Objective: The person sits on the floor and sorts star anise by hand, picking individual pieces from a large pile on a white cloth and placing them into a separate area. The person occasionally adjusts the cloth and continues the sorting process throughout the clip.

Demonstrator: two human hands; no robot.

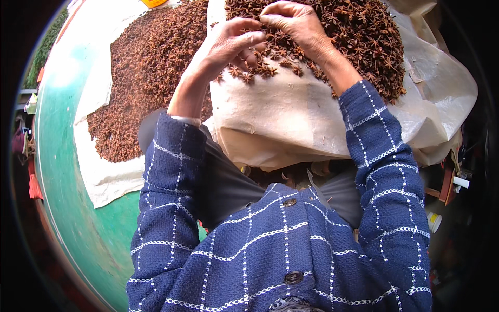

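Observation:
A large heap of dried star anise (362,43) lies on pale plastic sheeting (280,105) in front of me. My left hand (234,43) is over the near left edge of that heap, fingers spread and curled, with loose star anise pods (267,70) just beneath it. To its right, my right hand (292,19) is above the heap with thumb and forefinger brought together; whether a small piece is pinched between them cannot be made out. A wide bed of smaller brown pieces (156,58) spreads to the left.
Under the left bed lies a white cloth (113,179) on a green surface (58,144). A yellow container (154,3) stands at the top edge. Crumpled sheeting (440,93) bulges at the right, with a white cup-like container (434,222) lower down. My legs are below the sheeting.

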